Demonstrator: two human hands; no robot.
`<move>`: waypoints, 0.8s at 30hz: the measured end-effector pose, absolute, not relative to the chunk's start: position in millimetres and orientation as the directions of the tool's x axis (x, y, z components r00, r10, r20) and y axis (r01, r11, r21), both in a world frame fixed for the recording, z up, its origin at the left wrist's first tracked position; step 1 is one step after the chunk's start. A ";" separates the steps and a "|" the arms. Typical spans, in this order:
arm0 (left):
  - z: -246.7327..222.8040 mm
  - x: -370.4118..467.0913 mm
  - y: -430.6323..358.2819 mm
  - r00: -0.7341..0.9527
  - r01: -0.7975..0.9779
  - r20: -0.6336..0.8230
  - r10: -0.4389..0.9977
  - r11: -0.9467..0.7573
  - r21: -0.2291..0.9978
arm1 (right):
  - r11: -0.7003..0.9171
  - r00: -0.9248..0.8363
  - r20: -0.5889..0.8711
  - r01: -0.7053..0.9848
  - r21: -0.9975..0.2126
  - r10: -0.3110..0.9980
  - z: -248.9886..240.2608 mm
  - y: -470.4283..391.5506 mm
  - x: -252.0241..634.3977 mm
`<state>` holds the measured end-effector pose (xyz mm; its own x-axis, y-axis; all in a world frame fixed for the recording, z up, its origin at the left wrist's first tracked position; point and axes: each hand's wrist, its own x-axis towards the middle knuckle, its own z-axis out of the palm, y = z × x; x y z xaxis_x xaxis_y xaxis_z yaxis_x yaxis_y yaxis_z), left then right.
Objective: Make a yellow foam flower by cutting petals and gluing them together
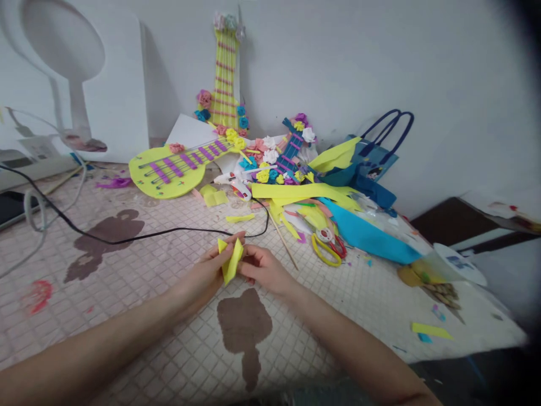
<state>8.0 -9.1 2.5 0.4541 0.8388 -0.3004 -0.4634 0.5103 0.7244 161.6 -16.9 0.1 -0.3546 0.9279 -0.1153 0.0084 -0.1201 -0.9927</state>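
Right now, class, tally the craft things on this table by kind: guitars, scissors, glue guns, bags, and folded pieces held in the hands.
Guitars: 3 – yellow lying, yellow upright, blue
Scissors: 1
Glue guns: 1
Bags: 1
Held pieces: 1 – yellow piece, between left hand and right hand
Total: 7

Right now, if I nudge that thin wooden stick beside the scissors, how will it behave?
The wooden stick looks thin and round, so it probably rolls or skids easily on the tiled tabletop. Likely very light, and may snap if bent.
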 end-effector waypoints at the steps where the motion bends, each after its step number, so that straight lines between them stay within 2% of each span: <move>1: 3.2 8.3 -8.9 0.447 -0.460 -0.306 0.840 0.509 0.727 | -0.109 -0.360 -0.110 0.023 -0.994 0.926 0.2 -16.6 162.1; 7: 6.8 10.8 -9.5 0.507 -0.367 -0.290 0.812 0.508 0.779 | -0.084 -0.410 -0.086 0.024 -0.996 0.908 0.6 -15.3 161.9; 11: 5.5 11.8 -10.8 0.539 -0.330 -0.270 0.798 0.495 0.804 | -0.101 -0.371 -0.103 0.023 -0.995 0.923 -2.2 -16.8 158.1; 14: 3.6 12.9 -10.6 0.537 -0.338 -0.279 0.796 0.506 0.794 | -0.106 -0.359 -0.098 -0.002 -0.994 0.928 -2.1 -16.5 158.0; 17: 3.1 14.7 -9.8 0.539 -0.397 -0.215 0.814 0.471 0.788 | -0.081 -0.286 -0.065 -0.041 -0.996 0.956 1.4 -12.8 163.1; 20: 3.2 16.1 -8.5 0.493 -0.384 -0.168 0.853 0.387 0.838 | -0.059 -0.203 -0.049 -0.044 -0.997 0.978 5.5 -7.8 171.5; 24: 1.3 16.2 -4.5 0.365 -0.229 -0.192 0.911 0.288 0.930 | -0.055 -0.212 -0.061 0.035 -0.998 0.975 7.9 -5.1 179.1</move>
